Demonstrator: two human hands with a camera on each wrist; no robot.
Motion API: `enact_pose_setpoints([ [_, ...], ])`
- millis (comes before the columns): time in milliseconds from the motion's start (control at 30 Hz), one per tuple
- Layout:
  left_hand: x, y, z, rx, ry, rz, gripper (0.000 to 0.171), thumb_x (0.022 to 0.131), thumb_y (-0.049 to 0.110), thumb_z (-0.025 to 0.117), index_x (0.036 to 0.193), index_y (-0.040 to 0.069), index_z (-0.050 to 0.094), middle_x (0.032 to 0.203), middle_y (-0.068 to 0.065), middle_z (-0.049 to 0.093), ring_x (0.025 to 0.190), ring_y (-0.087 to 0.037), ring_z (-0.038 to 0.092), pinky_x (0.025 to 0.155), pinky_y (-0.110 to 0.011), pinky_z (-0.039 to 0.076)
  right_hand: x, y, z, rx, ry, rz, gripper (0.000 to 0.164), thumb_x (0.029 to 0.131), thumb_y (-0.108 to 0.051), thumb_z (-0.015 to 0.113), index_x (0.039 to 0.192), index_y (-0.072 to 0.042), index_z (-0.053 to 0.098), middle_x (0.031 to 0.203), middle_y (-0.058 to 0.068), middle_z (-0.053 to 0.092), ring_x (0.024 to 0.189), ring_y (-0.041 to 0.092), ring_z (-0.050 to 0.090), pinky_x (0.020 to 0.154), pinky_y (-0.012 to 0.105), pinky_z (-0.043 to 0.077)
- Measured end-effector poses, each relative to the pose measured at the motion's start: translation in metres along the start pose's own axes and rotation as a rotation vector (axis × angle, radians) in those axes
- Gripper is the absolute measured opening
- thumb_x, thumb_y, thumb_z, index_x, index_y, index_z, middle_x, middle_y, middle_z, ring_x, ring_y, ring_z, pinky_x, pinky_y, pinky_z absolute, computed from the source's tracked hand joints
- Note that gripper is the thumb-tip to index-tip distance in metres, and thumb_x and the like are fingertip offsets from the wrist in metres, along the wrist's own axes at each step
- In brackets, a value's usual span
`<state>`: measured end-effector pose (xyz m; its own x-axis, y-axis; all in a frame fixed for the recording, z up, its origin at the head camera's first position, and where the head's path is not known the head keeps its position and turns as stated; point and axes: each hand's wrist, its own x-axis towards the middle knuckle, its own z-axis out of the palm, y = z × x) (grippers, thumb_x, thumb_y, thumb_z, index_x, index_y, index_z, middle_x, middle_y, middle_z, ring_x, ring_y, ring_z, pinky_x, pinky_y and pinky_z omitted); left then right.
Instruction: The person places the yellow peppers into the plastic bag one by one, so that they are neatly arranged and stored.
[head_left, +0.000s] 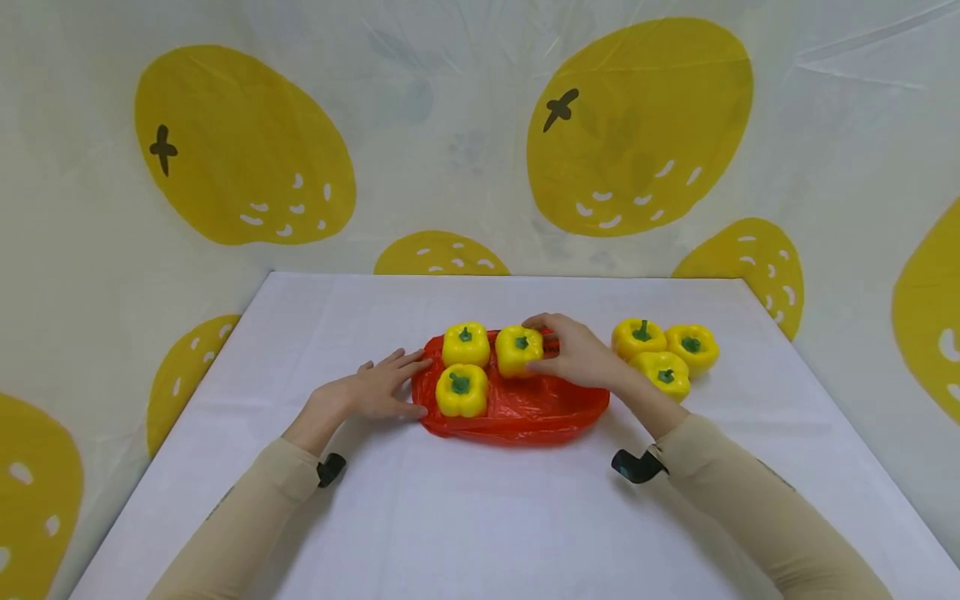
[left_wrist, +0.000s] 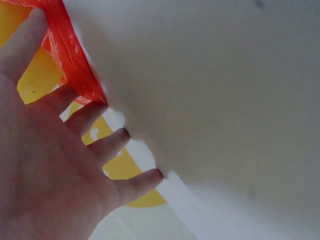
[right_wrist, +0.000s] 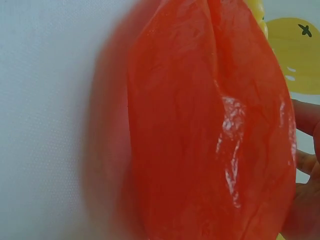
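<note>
A red plastic bag (head_left: 517, 408) lies spread on the white table, its glossy side filling much of the right wrist view. Two yellow bell peppers, one behind (head_left: 466, 343) and one in front (head_left: 461, 392), rest on its left part. My right hand (head_left: 573, 354) grips a third yellow bell pepper (head_left: 517, 352) between thumb and fingers, over the back middle of the bag. The bag hides most of that hand in the right wrist view. Spread fingers of my left hand (head_left: 378, 387) touch the bag's left edge; in the left wrist view, some fingertips rest on the table.
Three more yellow bell peppers (head_left: 664, 371) stand grouped to the right of the bag, near my right forearm. The table (head_left: 480, 517) has a white cover. Behind it hangs a pale cloth (head_left: 442, 125) printed with large yellow fruit. Each wrist wears a black camera mount (head_left: 637, 467).
</note>
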<state>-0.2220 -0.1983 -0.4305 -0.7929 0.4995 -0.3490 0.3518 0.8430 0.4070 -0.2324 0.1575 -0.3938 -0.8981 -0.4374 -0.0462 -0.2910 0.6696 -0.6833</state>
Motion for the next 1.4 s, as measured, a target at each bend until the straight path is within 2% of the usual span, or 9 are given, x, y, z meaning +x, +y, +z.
enact_pose_setpoints([
  [267,0.000,0.001,0.000,-0.007,-0.004,0.001,0.092,0.089,0.053,0.074,0.163,0.019,0.030,0.170,-0.008,0.020,0.155,-0.039,0.008,0.115,-0.075,0.009,0.005,0.002,0.005,0.000,0.004,-0.001,0.066,0.090,-0.024,0.082,0.146,-0.009,0.051,0.144,0.011,0.054,0.129,0.032,0.052,0.107,0.053,0.046],
  [767,0.001,-0.002,0.000,-0.002,0.001,0.008,0.093,0.089,0.055,0.073,0.163,0.020,0.031,0.170,-0.008,0.021,0.155,-0.039,0.008,0.115,-0.074,0.010,0.006,0.003,0.009,0.006,0.018,-0.004,0.072,0.089,-0.032,0.083,0.149,-0.011,0.049,0.145,0.008,0.054,0.131,0.031,0.051,0.108,0.054,0.044],
  [1033,0.001,-0.003,0.001,0.001,0.000,0.010,0.092,0.090,0.055,0.073,0.163,0.020,0.031,0.170,-0.008,0.021,0.156,-0.039,0.007,0.115,-0.074,0.009,0.001,0.005,0.001,0.018,0.016,-0.009,0.072,0.088,-0.035,0.083,0.147,-0.010,0.050,0.143,0.010,0.057,0.130,0.033,0.054,0.105,0.055,0.047],
  [1400,0.000,-0.002,0.001,-0.002,0.010,0.013,0.091,0.090,0.053,0.073,0.163,0.020,0.031,0.170,-0.008,0.021,0.155,-0.039,0.007,0.115,-0.074,0.009,-0.012,0.008,-0.024,0.090,0.019,0.037,0.065,0.090,-0.031,0.082,0.145,-0.014,0.051,0.146,0.013,0.054,0.133,0.039,0.052,0.094,0.050,0.056],
])
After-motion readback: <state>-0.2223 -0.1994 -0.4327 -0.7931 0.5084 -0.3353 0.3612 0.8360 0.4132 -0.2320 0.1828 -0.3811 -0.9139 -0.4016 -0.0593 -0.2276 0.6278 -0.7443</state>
